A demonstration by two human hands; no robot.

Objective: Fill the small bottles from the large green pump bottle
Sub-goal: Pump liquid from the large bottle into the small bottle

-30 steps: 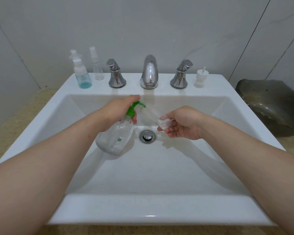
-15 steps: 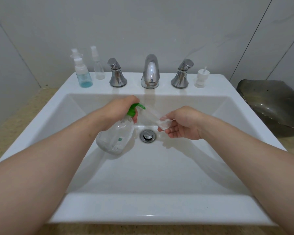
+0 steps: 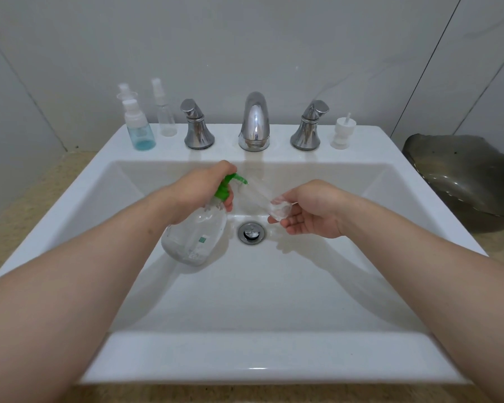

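Over the white sink (image 3: 245, 353) now: the left hand (image 3: 201, 190) grips the large pump bottle (image 3: 194, 237) round its neck. The hand wraps over the top, and fingertips (image 3: 229, 200) show curled just below the green pump head (image 3: 226, 186). The bottle's clear body hangs tilted below the hand, base toward the camera and label facing up. The green spout points right.

The right hand (image 3: 312, 210) is palm-up and pinches the small clear bottle (image 3: 259, 194) by its lower end, between thumb and fingertips. Its other fingers (image 3: 285, 225) curl loosely beneath. That little bottle leans up and left, with its open end right at the tip of the green spout. Whether they touch, I cannot tell. Both bottles are held above the basin, just behind the drain (image 3: 251, 232).

On the back ledge, a blue-tinted spray bottle (image 3: 140, 132) and a slim clear spray bottle (image 3: 165, 114) stand left of the chrome faucet (image 3: 254, 123). A loose white pump cap (image 3: 343, 132) sits to the right of it. A dark dish (image 3: 463, 173) rests on the worktop (image 3: 41, 193) off to the right.
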